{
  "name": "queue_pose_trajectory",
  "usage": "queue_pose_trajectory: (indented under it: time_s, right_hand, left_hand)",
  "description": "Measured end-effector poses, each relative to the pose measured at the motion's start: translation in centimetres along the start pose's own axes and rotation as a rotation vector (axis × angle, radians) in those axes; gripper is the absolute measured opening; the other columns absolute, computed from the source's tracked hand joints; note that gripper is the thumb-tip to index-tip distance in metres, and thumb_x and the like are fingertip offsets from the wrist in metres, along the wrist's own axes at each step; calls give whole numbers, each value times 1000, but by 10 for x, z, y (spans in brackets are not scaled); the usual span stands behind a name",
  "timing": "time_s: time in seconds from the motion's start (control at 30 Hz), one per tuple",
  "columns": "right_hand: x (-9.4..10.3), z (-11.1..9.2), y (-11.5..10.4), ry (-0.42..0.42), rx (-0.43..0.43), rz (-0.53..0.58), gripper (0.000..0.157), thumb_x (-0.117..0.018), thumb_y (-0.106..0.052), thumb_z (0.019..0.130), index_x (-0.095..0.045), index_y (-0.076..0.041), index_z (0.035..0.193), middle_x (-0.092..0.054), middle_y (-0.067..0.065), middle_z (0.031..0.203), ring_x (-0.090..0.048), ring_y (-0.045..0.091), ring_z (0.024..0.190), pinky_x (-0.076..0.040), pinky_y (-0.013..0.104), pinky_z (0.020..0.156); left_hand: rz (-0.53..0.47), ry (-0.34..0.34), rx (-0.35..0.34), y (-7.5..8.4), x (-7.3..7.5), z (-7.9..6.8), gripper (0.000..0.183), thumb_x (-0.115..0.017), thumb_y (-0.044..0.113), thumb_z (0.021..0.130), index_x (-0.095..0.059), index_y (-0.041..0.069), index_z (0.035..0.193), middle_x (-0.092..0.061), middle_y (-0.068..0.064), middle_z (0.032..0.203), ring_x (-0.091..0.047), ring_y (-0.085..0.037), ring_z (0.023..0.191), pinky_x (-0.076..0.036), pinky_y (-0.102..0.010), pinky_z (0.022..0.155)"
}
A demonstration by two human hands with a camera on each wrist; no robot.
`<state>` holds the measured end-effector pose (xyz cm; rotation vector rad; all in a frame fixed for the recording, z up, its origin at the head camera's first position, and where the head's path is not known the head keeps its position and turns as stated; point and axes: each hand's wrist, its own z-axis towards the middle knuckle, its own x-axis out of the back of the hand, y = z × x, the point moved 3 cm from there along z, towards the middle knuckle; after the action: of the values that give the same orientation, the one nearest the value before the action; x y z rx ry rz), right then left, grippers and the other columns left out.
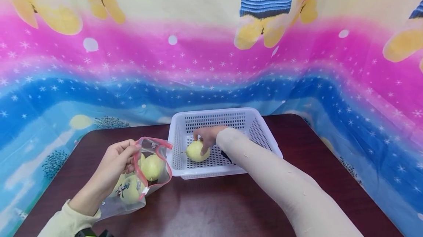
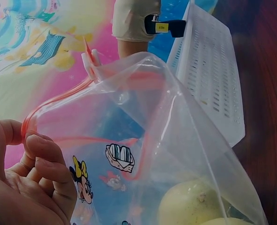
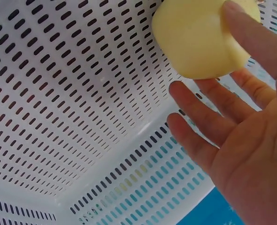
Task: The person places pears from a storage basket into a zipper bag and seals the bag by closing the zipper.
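Note:
A clear zip bag point(image 1: 155, 189) with a red-pink zip edge and cartoon prints stands on the table, its mouth open towards the basket. Several yellow-green pears point(image 1: 152, 168) are inside it. My left hand point(image 1: 114, 161) pinches the zip edge between thumb and fingers; the left wrist view shows this pinch point(image 2: 40, 164) closely. In the white basket point(image 1: 228, 172) lies one yellow-green pear point(image 1: 195, 151), its stem pointing left. My right hand point(image 1: 209, 136) reaches in from above and holds this pear, thumb on one side and fingers point(image 3: 223, 98) on the other.
The basket has slotted walls and stands at the back of the dark red-brown table point(image 1: 211, 204), close to a printed cloth point(image 1: 198, 53) hung behind and at the sides. The bag stands close to the basket's left end.

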<state>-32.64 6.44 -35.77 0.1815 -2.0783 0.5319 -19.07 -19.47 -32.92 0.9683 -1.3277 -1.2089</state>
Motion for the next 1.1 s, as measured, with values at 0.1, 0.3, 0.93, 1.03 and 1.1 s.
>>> queue_pose_trajectory:
  time_s: [0.1,0.3,0.93,1.03,1.1]
  right_hand:
    - [2,1,4,5,-24,-21,56,-86,-23,80,-56,-22,128,-60,7,136,-58,25,124,-47,46,105]
    - [5,4,19,15,-73,-26,68,-85,-26,81,-54,-21,141,-56,7,144,-55,28,133,-43,51,110]
    - [3,1,32,-8,-152,-54,74,-89,-35,76,-52,-27,140,-52,5,149,-51,31,135,-44,54,107]
    - [3,4,36,-7,-144,-28,75,-89,-35,76,-53,-30,141,-48,4,153,-50,31,136,-43,54,108]
    - [4,6,37,-9,-136,-10,75,-89,-35,76,-53,-30,143,-45,4,155,-48,31,138,-41,54,110]
  left_hand:
    - [1,-1,-2,0,0,0,34,-51,19,105,-49,11,72,-45,4,59,-39,-10,49,-33,-30,45]
    - [0,-5,-3,0,0,0,34,-51,19,106,-49,11,72,-45,4,59,-39,-10,49,-33,-29,45]
    - [-3,-5,4,-1,1,0,35,-51,19,106,-49,12,72,-47,4,59,-40,-9,49,-33,-30,46]
    - [1,-8,6,-1,1,0,35,-51,19,106,-49,12,72,-46,4,59,-40,-9,49,-33,-31,46]
    - [2,-10,7,-1,1,0,34,-51,20,106,-48,12,72,-45,4,59,-39,-10,49,-32,-32,46]
